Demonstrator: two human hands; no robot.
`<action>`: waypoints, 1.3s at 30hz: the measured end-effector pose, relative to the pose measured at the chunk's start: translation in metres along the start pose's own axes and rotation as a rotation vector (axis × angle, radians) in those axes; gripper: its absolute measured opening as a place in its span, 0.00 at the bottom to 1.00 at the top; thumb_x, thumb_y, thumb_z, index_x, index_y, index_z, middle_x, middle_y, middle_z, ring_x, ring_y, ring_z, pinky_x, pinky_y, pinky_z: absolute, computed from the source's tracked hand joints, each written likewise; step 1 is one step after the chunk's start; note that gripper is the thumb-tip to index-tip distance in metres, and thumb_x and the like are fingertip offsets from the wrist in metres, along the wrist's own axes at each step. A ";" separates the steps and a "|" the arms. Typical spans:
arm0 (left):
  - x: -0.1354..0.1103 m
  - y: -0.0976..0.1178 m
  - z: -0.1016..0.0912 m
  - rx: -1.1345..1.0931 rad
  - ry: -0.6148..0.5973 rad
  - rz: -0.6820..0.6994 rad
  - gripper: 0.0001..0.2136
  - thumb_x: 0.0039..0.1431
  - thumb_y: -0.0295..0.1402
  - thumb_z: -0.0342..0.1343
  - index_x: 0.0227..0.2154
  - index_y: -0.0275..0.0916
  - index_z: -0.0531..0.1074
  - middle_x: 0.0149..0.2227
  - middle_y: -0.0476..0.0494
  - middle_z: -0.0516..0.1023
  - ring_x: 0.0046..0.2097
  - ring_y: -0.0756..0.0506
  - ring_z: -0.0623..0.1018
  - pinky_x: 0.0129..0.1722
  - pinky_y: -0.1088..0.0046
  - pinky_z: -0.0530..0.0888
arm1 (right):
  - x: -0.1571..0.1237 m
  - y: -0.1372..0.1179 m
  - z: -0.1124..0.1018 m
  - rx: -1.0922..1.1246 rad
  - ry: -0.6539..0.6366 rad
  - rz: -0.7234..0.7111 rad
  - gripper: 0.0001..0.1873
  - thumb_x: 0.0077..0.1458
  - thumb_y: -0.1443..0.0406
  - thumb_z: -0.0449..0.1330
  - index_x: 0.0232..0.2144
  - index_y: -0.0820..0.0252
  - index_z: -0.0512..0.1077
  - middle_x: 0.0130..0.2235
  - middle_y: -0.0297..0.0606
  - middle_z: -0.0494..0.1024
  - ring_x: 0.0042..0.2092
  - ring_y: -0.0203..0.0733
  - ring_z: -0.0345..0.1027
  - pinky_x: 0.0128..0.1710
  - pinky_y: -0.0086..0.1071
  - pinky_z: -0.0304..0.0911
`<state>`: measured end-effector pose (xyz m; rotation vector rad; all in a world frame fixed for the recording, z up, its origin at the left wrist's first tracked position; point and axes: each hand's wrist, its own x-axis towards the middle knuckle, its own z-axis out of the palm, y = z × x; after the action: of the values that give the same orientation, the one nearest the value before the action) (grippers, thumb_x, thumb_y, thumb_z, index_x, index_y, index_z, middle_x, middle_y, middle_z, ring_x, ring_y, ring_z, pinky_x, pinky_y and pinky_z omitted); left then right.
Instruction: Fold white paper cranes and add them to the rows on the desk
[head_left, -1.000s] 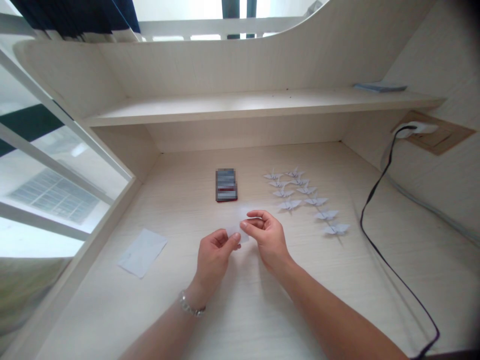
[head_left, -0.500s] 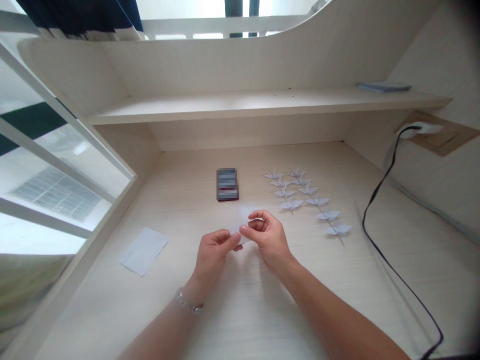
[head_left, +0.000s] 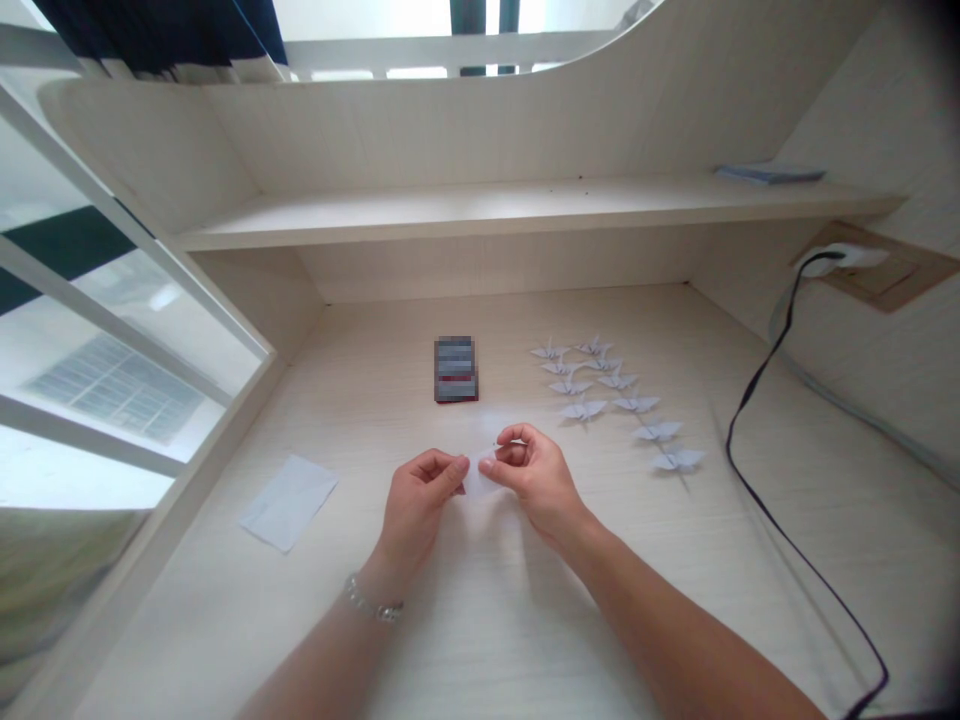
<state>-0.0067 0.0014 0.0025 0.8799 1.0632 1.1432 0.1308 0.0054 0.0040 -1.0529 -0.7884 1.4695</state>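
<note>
Between my hands is a small piece of white paper (head_left: 478, 482), held above the desk. My left hand (head_left: 422, 497) pinches its left edge with thumb and fingers. On the other side, my right hand (head_left: 541, 480) grips the paper between thumb and curled fingers. The paper's folds are too small and pale to make out. Several white folded paper cranes (head_left: 583, 411) stand in two slanting rows beyond my right hand. To the left of my left hand, a white paper sheet (head_left: 289, 502) lies flat on the desk.
A dark rectangular object (head_left: 456, 370), its face blurred, lies beyond my hands. A black cable (head_left: 780, 535) runs from the wall socket (head_left: 892, 268) down the right side. Over the desk's back spans a shelf (head_left: 480, 212), with a flat bluish item (head_left: 771, 174) at its right end.
My left hand has shifted slightly left along the paper, and its thumb now sits nearer the edge. More of the paper shows between my hands. My right hand stays nearly in place.
</note>
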 end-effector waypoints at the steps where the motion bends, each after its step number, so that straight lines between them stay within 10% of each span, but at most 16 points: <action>1: 0.001 0.001 -0.001 -0.024 -0.001 -0.009 0.09 0.44 0.34 0.62 0.20 0.33 0.70 0.19 0.50 0.68 0.24 0.53 0.66 0.26 0.78 0.64 | 0.000 0.000 0.000 0.005 -0.005 0.009 0.20 0.33 0.67 0.69 0.29 0.59 0.63 0.21 0.27 0.70 0.23 0.33 0.65 0.27 0.28 0.61; 8: 0.004 0.006 -0.006 -0.032 0.095 -0.035 0.13 0.48 0.40 0.58 0.21 0.34 0.69 0.23 0.48 0.72 0.26 0.52 0.70 0.28 0.77 0.67 | 0.007 -0.002 -0.009 0.007 0.088 -0.046 0.19 0.32 0.67 0.68 0.27 0.60 0.64 0.20 0.26 0.68 0.22 0.30 0.61 0.25 0.27 0.58; 16: -0.002 -0.002 0.002 0.350 -0.150 -0.006 0.11 0.49 0.37 0.58 0.21 0.33 0.71 0.22 0.44 0.74 0.25 0.49 0.72 0.28 0.74 0.68 | 0.006 -0.004 -0.007 -0.023 0.076 -0.075 0.17 0.33 0.68 0.67 0.26 0.60 0.64 0.20 0.26 0.68 0.22 0.29 0.60 0.24 0.26 0.57; 39: 0.001 -0.002 -0.002 0.339 -0.132 0.024 0.10 0.46 0.37 0.60 0.21 0.33 0.73 0.21 0.45 0.73 0.26 0.49 0.70 0.27 0.75 0.65 | 0.004 0.001 -0.006 -0.042 -0.021 -0.010 0.17 0.37 0.65 0.67 0.31 0.60 0.66 0.21 0.29 0.73 0.22 0.34 0.65 0.26 0.28 0.59</action>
<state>-0.0076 0.0017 0.0001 1.2198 1.1574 0.9238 0.1357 0.0091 0.0000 -1.0656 -0.8409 1.4634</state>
